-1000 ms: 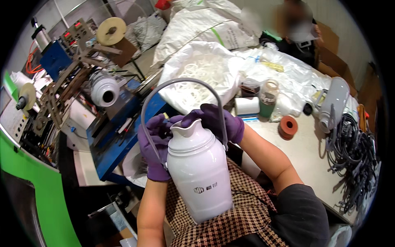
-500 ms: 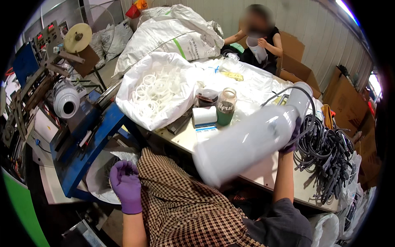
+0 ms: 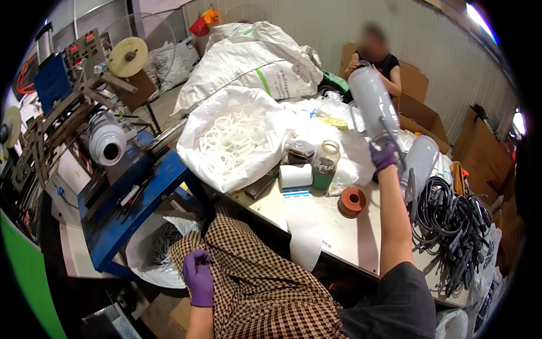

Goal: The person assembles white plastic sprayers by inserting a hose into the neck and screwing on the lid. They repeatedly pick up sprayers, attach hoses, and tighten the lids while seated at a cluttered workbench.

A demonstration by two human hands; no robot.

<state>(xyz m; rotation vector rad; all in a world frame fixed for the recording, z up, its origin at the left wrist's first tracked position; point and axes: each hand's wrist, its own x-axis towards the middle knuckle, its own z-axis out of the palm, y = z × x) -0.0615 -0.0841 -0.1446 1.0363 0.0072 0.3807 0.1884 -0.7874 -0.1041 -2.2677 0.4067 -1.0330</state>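
My right hand (image 3: 384,156), in a purple glove, reaches over the far right of the table. Its fingers are closed round the lower, narrower end of a glossy grey plastic cylinder (image 3: 374,101), which stands nearly upright in the air. A second grey cylinder (image 3: 422,159) is on the table just right of that hand. My left hand (image 3: 199,279), also purple-gloved, rests by the checked apron (image 3: 248,265) on my lap. Its fingers are curled in, and whatever they may hold is hidden.
White rings fill an open white sack (image 3: 195,161). Near it are a label roll (image 3: 296,176), a jar of green liquid (image 3: 324,172) and a red-brown tape roll (image 3: 352,202). Dark cords (image 3: 451,226) heap at right. A blue machine stand (image 3: 132,217) is at left; a person (image 3: 389,65) sits beyond.
My right hand has carried the grey cylinder away from me, turning it from slanting to nearly upright. The tape roll and second cylinder now show. My left hand has curled further.
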